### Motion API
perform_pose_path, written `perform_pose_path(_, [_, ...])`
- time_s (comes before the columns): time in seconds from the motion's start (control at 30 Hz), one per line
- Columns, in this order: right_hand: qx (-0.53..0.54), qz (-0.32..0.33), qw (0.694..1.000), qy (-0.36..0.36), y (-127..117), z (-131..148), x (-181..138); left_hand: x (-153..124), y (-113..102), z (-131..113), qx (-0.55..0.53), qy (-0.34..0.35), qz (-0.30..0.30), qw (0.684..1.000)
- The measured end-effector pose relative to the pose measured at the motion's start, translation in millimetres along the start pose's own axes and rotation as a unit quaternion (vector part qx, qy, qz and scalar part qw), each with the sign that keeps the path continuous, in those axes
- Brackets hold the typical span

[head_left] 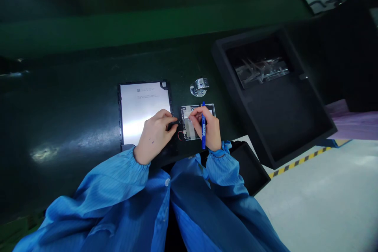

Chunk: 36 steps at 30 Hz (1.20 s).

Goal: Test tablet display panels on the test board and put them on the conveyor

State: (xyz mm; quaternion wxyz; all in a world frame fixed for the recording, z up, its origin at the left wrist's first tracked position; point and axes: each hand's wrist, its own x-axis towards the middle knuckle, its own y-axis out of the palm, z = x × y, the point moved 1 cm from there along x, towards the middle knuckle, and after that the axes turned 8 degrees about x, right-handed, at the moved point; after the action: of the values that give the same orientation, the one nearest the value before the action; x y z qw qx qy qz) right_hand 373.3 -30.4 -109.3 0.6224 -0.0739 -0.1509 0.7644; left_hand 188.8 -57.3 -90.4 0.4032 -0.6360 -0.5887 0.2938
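Blue pen in right hand, QR label on panel unreadable

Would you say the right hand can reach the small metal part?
Probably yes: only the taped board separates the right hand from the metal part, despite the blue pen it holds.

2 hands, 1 blue pen, 1 panel, 1 PCB

A dark green matte workbench stretches across the view under patchy white glare; past its edge lies a pale grey floor bordered by yellow-and-black striped hazard tape.
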Motion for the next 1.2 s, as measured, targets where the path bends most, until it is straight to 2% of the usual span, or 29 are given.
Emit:
perform_pose_path(0.3, [-0.021,0.014,1.0,-0.018,1,3,3,2,2,-4,0.015,0.004,0.011,1.0])
perform_pose_path(0.47, [-0.141,0.043,0.989,-0.029,7,5,11,6,5,-9,0.013,-0.014,0.043,0.999])
perform_pose_path(0.57, [-0.164,0.032,0.985,-0.03,6,7,14,-1,-14,-5,-0.024,-0.029,0.035,0.999])
perform_pose_path(0.67, [-0.113,0.063,0.99,-0.056,-1,12,8,-28,-54,14,-0.113,-0.112,-0.021,0.987])
perform_pose_path(0.7, [-0.114,0.1,0.985,-0.078,-3,15,4,-41,-68,23,-0.155,-0.162,-0.028,0.974])
perform_pose_path(0.77, [-0.156,0.196,0.96,-0.124,-4,21,-4,-68,-90,40,-0.245,-0.276,-0.012,0.929])
perform_pose_path(0.87, [-0.237,0.283,0.92,-0.133,2,24,-11,-100,-105,55,-0.338,-0.394,0.026,0.854])
perform_pose_path(1.0, [-0.26,0.301,0.91,-0.12,10,23,-8,-107,-101,57,-0.443,-0.443,0.062,0.777])
perform_pose_path(1.13, [-0.243,0.297,0.914,-0.131,12,17,-5,-90,-97,59,-0.504,-0.471,0.02,0.724])
perform_pose_path(1.2, [-0.236,0.293,0.917,-0.13,10,16,-4,-79,-97,58,-0.529,-0.478,0.027,0.7])
